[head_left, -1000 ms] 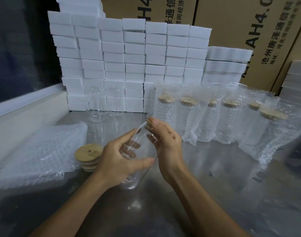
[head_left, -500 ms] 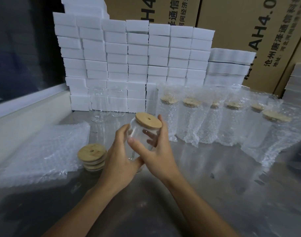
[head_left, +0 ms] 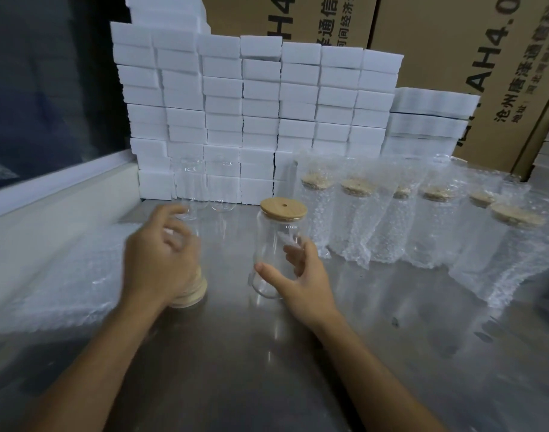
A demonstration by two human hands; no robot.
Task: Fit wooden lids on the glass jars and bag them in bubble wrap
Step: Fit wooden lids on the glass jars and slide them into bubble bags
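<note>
Nearest the viewer, two bare forearms reach over a steel tabletop (head_left: pixel 298 369). The right hand (head_left: pixel 301 282) grasps a clear glass jar (head_left: pixel 274 254) low on its body, thumb in front and fingers curled behind. The jar stands upright near the tabletop's middle with a round wooden lid (head_left: pixel 283 208) seated on its mouth. The left hand (head_left: pixel 161 254) is blurred and hovers, loosely curled and holding nothing, over a short stack of spare lids (head_left: pixel 190 294); only the stack's lower edge shows.

The jar is probably rigid, smooth, slippery and breakable, so a grip round the body seems wiser than lifting by the lid, whose tightness cannot be judged.

By the left edge lies a blurred pile of bubble wrap (head_left: pixel 64 275). Toward the back right, a row of bagged jars (head_left: pixel 423 226) stands, outlines hazy. Two empty jars (head_left: pixel 204 188) at the back are barely visible against stacked white foam blocks (head_left: pixel 260 104), with cardboard cartons (head_left: pixel 454 42) behind.
</note>
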